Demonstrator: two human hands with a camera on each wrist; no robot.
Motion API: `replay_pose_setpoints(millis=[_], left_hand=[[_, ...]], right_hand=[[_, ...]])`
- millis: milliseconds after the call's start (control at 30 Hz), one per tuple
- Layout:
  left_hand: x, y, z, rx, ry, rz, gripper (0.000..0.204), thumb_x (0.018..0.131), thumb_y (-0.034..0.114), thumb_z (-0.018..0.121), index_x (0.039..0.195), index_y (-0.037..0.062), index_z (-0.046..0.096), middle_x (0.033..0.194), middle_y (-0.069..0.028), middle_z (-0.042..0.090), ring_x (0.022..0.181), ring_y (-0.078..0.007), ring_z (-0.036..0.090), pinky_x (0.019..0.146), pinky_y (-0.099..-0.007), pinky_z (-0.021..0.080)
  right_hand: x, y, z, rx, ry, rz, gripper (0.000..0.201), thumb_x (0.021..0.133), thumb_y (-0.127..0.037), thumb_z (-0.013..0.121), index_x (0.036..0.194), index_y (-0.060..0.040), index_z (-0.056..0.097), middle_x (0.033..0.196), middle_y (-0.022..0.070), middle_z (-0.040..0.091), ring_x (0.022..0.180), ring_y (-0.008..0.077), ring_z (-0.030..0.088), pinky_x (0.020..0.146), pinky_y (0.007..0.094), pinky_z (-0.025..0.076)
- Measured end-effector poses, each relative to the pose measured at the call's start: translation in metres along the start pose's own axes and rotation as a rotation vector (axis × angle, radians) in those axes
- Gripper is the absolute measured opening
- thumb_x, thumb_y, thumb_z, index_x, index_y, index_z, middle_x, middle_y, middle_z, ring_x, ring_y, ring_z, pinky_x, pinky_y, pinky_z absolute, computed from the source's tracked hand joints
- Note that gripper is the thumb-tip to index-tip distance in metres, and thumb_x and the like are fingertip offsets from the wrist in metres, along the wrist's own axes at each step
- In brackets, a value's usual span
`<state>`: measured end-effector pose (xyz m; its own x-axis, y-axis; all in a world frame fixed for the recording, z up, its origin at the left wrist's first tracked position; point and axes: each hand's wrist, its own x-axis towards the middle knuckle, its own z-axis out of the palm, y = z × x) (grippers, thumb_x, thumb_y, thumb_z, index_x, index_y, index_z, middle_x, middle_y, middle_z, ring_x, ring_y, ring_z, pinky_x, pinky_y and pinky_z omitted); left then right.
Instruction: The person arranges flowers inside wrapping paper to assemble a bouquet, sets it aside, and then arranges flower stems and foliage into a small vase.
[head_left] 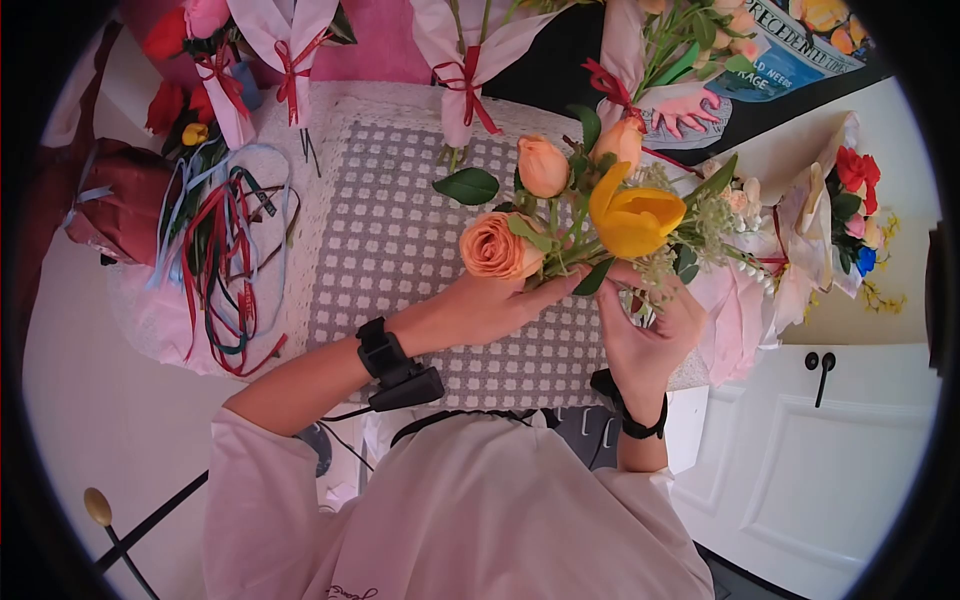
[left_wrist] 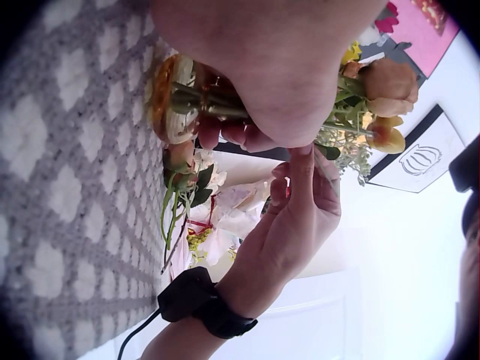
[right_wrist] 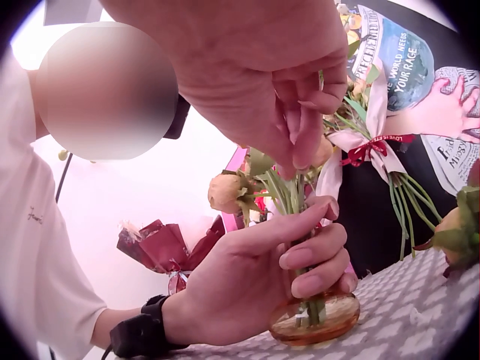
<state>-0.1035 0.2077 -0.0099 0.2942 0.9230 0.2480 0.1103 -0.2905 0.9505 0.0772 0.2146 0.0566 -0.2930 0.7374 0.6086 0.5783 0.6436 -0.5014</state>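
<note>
My left hand (head_left: 475,310) curls its fingers round the neck of a small amber glass vase (right_wrist: 319,319), which stands upright on the checked cloth. Stems show through its glass in both wrist views. Peach roses (head_left: 500,245), a yellow tulip (head_left: 640,212), small white filler flowers and green leaves spread above its mouth. My right hand (head_left: 655,325) is just above the left, at the right side of the bunch. Thumb and fingertips pinch a thin stem among the others at the vase's mouth, and the fingers hide most of that stem.
Ribbons (head_left: 225,260) in red, blue and green lie at the table's left. Wrapped bouquets with red bows (head_left: 465,85) line the back edge. More wrapped flowers (head_left: 790,240) stand at the right. A loose peach rose (right_wrist: 454,229) lies on the checked cloth (head_left: 380,240).
</note>
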Motion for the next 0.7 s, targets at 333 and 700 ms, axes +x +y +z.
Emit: replay_pose_setpoints(millis=[333, 700], left_hand=[[0.001, -0.001, -0.002, -0.104, -0.101, -0.121, 0.038, 0.104, 0.021, 0.057, 0.136, 0.0015, 0.05, 0.11, -0.0056, 0.065, 0.092, -0.0129, 0.061, 0.082, -0.0291, 0.05], [-0.001, -0.006, -0.002, -0.04, -0.122, -0.17, 0.047, 0.103, 0.027, 0.058, 0.142, 0.0027, 0.045, 0.102, -0.0079, 0.064, 0.088, -0.0135, 0.061, 0.077, -0.0301, 0.05]], right_hand=[[-0.005, 0.015, 0.001, -0.042, 0.022, -0.183, 0.022, 0.07, 0.008, 0.077, 0.09, 0.0019, 0.07, 0.085, 0.0154, 0.069, 0.07, 0.0323, 0.067, 0.061, 0.0323, 0.051], [-0.002, 0.005, -0.001, 0.059, 0.041, -0.078, 0.023, 0.073, 0.005, 0.082, 0.09, 0.0004, 0.067, 0.081, 0.0101, 0.067, 0.06, 0.0176, 0.059, 0.052, 0.0254, 0.043]])
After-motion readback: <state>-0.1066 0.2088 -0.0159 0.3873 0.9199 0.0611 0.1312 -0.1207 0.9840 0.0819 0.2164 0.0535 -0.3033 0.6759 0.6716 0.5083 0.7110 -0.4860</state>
